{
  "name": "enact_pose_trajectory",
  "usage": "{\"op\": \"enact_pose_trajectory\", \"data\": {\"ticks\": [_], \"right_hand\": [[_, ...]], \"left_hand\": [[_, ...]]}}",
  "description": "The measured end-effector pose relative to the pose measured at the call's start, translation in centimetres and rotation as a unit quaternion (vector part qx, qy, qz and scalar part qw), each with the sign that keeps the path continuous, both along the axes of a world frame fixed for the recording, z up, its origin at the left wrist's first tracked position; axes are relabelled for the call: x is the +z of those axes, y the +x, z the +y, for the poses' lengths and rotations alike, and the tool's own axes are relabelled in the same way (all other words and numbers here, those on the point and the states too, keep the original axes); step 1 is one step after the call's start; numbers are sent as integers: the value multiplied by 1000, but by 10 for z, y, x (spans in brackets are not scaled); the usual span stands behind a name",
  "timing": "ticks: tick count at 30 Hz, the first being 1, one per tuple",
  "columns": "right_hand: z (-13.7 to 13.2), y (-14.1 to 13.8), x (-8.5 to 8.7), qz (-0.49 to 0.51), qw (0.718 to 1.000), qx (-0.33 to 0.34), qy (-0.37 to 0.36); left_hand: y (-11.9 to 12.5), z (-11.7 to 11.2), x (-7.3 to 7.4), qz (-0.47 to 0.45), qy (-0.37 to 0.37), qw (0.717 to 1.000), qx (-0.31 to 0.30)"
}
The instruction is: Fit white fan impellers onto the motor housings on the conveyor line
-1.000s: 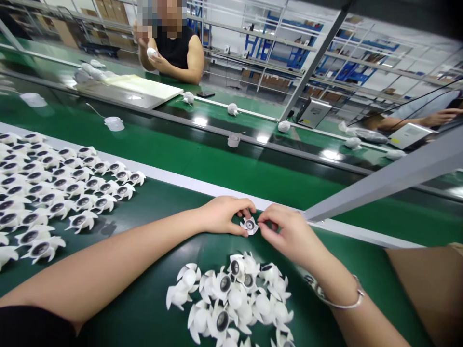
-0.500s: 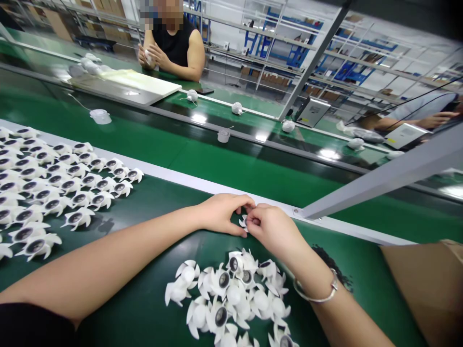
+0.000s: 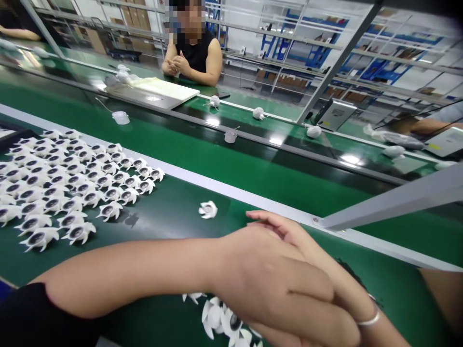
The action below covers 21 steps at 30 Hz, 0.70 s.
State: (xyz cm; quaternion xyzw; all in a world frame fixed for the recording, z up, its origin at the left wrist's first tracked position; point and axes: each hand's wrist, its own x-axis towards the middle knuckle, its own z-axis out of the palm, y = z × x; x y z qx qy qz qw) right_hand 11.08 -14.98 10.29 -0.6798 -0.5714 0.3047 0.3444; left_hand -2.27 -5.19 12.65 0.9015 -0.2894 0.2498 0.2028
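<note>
My left hand lies across my right wrist, its fingers stretched out toward the lower right and nothing seen in them. Behind it, my right hand is partly covered; its visible fingers extend to the left, apparently holding nothing. A single white fan impeller sits on the green table, left of my right fingertips and touching neither hand. Under my left hand, a loose pile of white impellers is mostly hidden. Many more impellers stand in rows at the left, their dark round hubs facing up.
Small black pieces lie beyond my right forearm, near a cardboard box. A grey post slants up at the right. Across the green conveyor, which carries clear plastic parts, a co-worker sits.
My hands have come away from the impeller between them, which now lies alone on the table. My left hand has moved right and nearer, over my right wrist. The view has shifted left.
</note>
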Motion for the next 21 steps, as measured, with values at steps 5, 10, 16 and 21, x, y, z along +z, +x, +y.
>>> {"op": "enact_pose_trajectory", "data": {"ticks": [5, 10, 16, 21], "right_hand": [[-5, 32, -20, 67, 996, -66, 4], [-17, 53, -10, -66, 996, -51, 29], [-56, 68, 15, -246, 960, -125, 46], [-111, 70, -3, -268, 947, -176, -9]], "left_hand": [[5, -3, -8, 20, -53, 998, 10], [14, 35, -23, 190, -146, 967, 87], [16, 66, -27, 374, -108, 920, 37], [14, 49, -33, 407, -64, 911, 16]]}}
